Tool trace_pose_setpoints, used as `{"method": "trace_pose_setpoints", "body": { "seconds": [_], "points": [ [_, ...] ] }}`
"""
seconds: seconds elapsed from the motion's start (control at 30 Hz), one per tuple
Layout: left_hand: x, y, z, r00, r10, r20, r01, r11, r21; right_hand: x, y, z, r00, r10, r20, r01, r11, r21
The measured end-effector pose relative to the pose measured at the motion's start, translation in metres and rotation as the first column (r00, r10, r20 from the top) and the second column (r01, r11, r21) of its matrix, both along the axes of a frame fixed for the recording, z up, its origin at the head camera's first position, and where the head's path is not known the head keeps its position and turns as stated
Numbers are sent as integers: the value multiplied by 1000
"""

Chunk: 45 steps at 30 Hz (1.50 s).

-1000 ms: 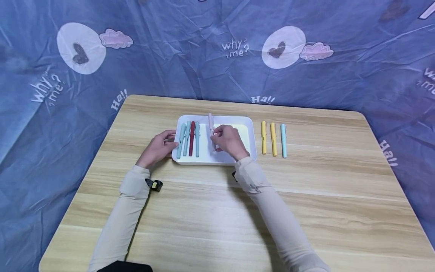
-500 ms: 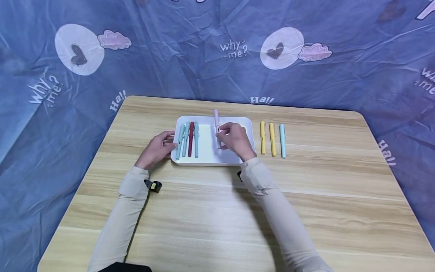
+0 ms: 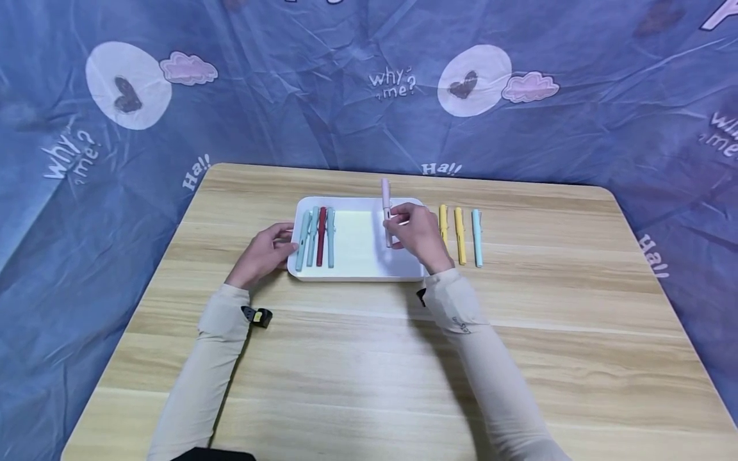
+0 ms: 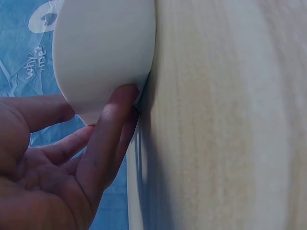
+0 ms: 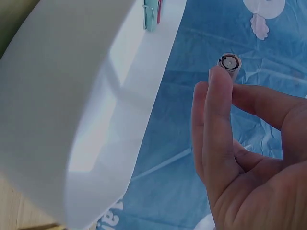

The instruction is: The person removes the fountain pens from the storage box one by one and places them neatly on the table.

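Note:
A white tray point(image 3: 357, 250) lies on the table, three teal pens point(image 3: 331, 240) and a dark red pen point(image 3: 321, 240) side by side at its left end. My left hand point(image 3: 262, 256) holds that end, thumb at the rim; in the left wrist view its fingertips point(image 4: 125, 93) press the tray's outer wall point(image 4: 105, 48). Over the tray's right part, my right hand point(image 3: 423, 237) pinches a pale pink pen point(image 3: 385, 194) between thumb and fingers, standing nearly lengthwise away from me. The right wrist view shows the pen's round end point(image 5: 230, 62) just past the fingertips.
Right of the tray lie two yellow pens point(image 3: 460, 237) and a light blue pen point(image 3: 477, 240) in a row; my right hand partly covers the nearer yellow one. Behind the wooden table point(image 3: 346, 365) hangs a blue printed cloth point(image 3: 323, 115).
My right hand has lifted the pink pen off the tray floor and carried it to the right, over the tray's right part. The left hand keeps its hold on the tray.

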State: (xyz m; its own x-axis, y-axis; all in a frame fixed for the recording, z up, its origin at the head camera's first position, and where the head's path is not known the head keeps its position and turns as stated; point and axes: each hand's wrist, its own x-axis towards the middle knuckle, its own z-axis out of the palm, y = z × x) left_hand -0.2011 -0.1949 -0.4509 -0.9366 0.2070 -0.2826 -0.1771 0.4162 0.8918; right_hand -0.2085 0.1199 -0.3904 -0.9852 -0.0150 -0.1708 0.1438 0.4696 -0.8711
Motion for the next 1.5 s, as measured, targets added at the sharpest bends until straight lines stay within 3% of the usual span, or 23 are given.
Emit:
{"method": "trace_pose_setpoints", "body": {
  "seconds": [0.47,1.17,1.5],
  "points": [
    [1,0,-2,1000,-3,17,4,1000,-20,5,38,-6,998,-63,-6,62,998,-17],
    [1,3,-2,1000,-15,7,15,999,-35,14,93,-13,986,-158,-50,159,986,38],
    [-1,-1,-2,1000,-21,-18,21,1000,-18,15,112,-14,982,-189,-20,190,981,31]
  ]
}}
